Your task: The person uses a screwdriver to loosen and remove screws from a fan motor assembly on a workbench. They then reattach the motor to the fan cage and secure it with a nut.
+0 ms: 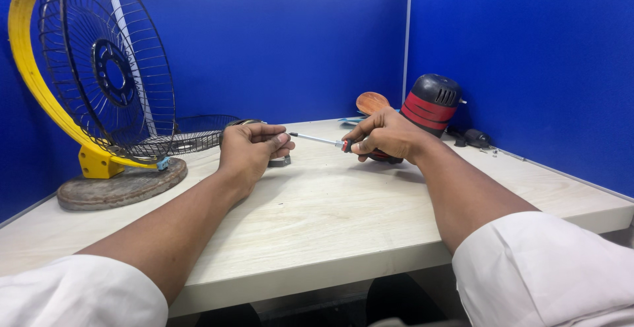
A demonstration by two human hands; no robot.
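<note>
Head view. Bench: pale wood-grain laminate, smooth, square front edge; blue partition panels behind and to the right.

Left hand: fingers curled tight over a small dark ring-shaped metal part, held just above or on the bench surface; most of the part is hidden under the hand, so its shape is only partly legible.

Right hand: fingers clenched around the red-and-black handle of a screwdriver. The thin bright steel shaft lies nearly level and points left, its tip at the left hand's fingertips.

Just behind the right hand: motor housing, rounded, red body with black ribbed cap, tilted. Beside it a brown oval blade-like piece, glossy.

Far left: wire fan guard, round, dark radial spokes, yellow curved frame, standing on a worn round disc base. A second wire guard lies flat behind the left hand.

White sleeves on both arms.
</note>
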